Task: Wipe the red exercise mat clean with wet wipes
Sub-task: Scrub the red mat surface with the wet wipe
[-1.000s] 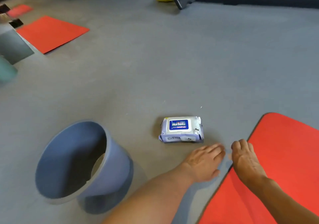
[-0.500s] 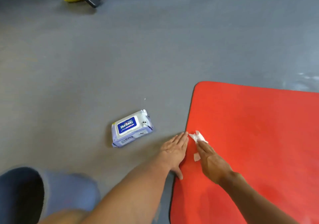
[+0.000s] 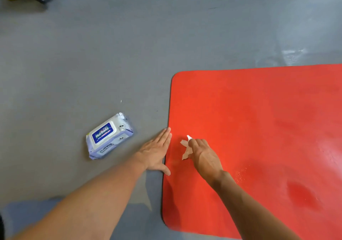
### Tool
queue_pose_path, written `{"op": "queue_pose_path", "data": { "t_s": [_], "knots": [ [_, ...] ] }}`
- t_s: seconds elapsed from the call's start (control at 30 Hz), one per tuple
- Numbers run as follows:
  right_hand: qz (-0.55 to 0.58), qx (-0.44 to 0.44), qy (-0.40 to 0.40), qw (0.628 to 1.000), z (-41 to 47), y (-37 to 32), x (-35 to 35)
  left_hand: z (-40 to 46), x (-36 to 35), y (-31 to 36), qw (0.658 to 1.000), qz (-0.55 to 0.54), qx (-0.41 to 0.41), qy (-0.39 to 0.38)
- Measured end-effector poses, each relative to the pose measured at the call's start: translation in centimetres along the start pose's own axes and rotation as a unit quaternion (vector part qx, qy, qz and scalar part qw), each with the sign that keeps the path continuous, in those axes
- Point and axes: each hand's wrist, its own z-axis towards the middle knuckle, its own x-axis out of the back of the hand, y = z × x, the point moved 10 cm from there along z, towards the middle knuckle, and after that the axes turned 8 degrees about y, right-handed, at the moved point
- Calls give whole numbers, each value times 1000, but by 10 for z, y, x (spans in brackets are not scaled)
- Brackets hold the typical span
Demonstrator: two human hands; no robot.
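Most of the view is being taken up by the grey floor point(image 3: 111, 55), on which the red exercise mat point(image 3: 259, 128) is being kept flat, filling the right half and running out of view at the right edge. A wet-looking sheen is being shown on the mat's right part. To the left of the mat, apart from it, a pack of wet wipes point(image 3: 109, 138) is being left lying on the floor at a tilt, label up. The left hand point(image 3: 157, 151) is being laid flat with straight fingers on the floor, right along the mat's left edge. The right hand point(image 3: 203, 153) is being pressed down on the mat near that edge, its fingers bent over a small white wipe point(image 3: 186, 149); whether the wipe is being pinched or merely pressed cannot be told, though it seems gripped.
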Motion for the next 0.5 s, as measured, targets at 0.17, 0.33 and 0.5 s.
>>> {"op": "queue_pose_path", "data": {
  "t_s": [0.17,0.33,0.5],
  "knots": [
    [-23,36,-6,999,11,-2,-10,-7,-6,-5,999,22,22,4],
    [6,88,-59,994,-2,-14,-20,-38,-23,1,994,-14,106,20],
    [11,175,-122,977,-30,-22,-24,-87,-48,34,979,-93,181,27]
  ]
}}
